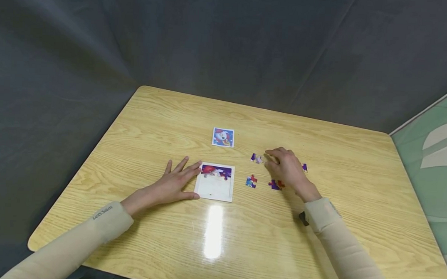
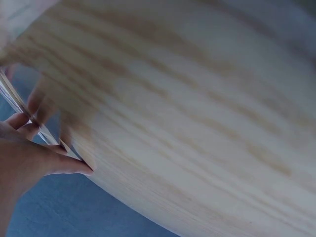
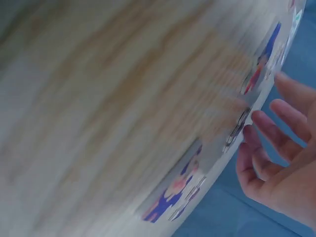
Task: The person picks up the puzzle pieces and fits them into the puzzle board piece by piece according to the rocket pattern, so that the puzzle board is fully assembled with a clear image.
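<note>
A white puzzle tray (image 1: 214, 191) lies on the table with joined puzzle pieces (image 1: 216, 171) in red, white and purple along its far edge. My left hand (image 1: 174, 185) is spread at the tray's left side, its fingertips and thumb at the rim. To the right, my right hand (image 1: 286, 169) reaches over the loose pieces with thumb and fingers apart. Its fingertips are close to a purple-and-white puzzle piece (image 1: 258, 159). In the right wrist view that hand (image 3: 281, 148) has loosely bent fingers and nothing between them; a purple-and-pink puzzle piece (image 3: 174, 193) lies nearby.
A blue-and-red puzzle piece (image 1: 251, 181) sits right of the tray, with a red-and-purple piece (image 1: 276, 184) farther right. Another purple piece (image 1: 305, 167) shows partly behind the right hand. A small picture card (image 1: 223, 137) lies beyond the tray on the wooden table (image 1: 164, 120).
</note>
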Motion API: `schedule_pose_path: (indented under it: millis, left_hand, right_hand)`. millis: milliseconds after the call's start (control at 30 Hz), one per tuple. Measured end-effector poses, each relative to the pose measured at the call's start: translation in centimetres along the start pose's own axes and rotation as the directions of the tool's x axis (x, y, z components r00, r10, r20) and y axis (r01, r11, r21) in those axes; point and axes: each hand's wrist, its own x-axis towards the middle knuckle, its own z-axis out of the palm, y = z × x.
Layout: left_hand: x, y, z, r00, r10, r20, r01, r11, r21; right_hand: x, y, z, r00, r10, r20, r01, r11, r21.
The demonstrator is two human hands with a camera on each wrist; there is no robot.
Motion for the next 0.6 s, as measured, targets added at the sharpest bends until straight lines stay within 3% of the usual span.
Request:
schedule_pose_path:
  millis: [200, 367, 600]
  left_hand:
    - [0.0, 0.0, 0.0, 1.0, 0.005, -0.004, -0.004, 1.0, 0.009]
    - [0.0, -0.1, 0.0, 1.0, 0.009, 0.0, -0.009, 1.0, 0.005]
    - [0.0, -0.1, 0.0, 1.0, 0.009, -0.005, -0.009, 1.0, 0.012]
  right_hand:
    - [0.4, -0.6, 0.5, 0.997, 0.039, 0.073, -0.034, 0.998, -0.058]
    - [0.8, -1.3, 1.2, 0.998, 0.031, 0.055, -0.024, 0.993, -0.113]
    - [1.2, -2.3, 2.0, 1.0, 0.021, 0.016, -0.02, 0.997, -0.07]
